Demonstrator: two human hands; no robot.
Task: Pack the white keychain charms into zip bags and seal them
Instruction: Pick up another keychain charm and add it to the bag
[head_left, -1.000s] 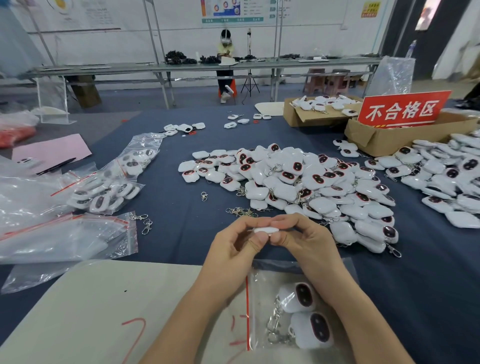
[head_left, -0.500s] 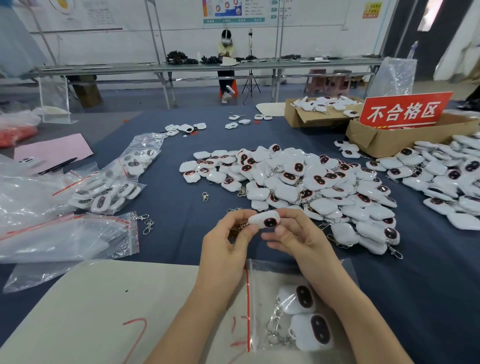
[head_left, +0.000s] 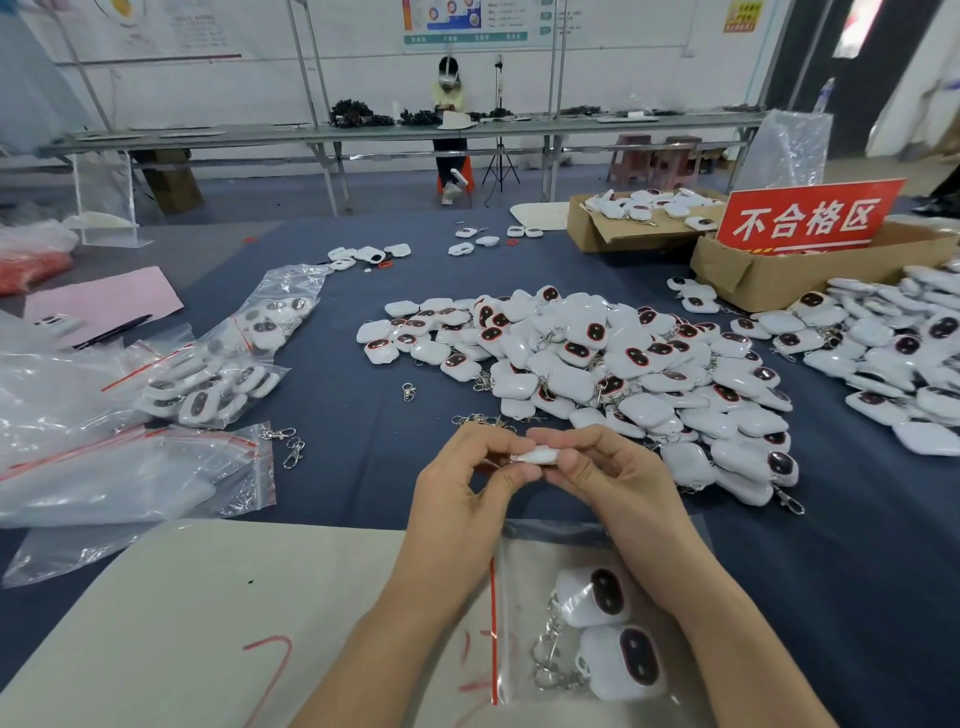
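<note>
Left hand (head_left: 457, 499), right hand (head_left: 618, 478) pinch white charm (head_left: 537, 456) above zip bag (head_left: 587, 613).

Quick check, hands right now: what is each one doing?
Left hand: closed, pinching the white charm.
Right hand: closed, pinching the same charm's other end.

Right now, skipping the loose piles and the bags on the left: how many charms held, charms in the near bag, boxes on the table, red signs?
Held charm: 1
Bagged charms: 2
Boxes: 2
Red sign: 1
Total: 6
</note>
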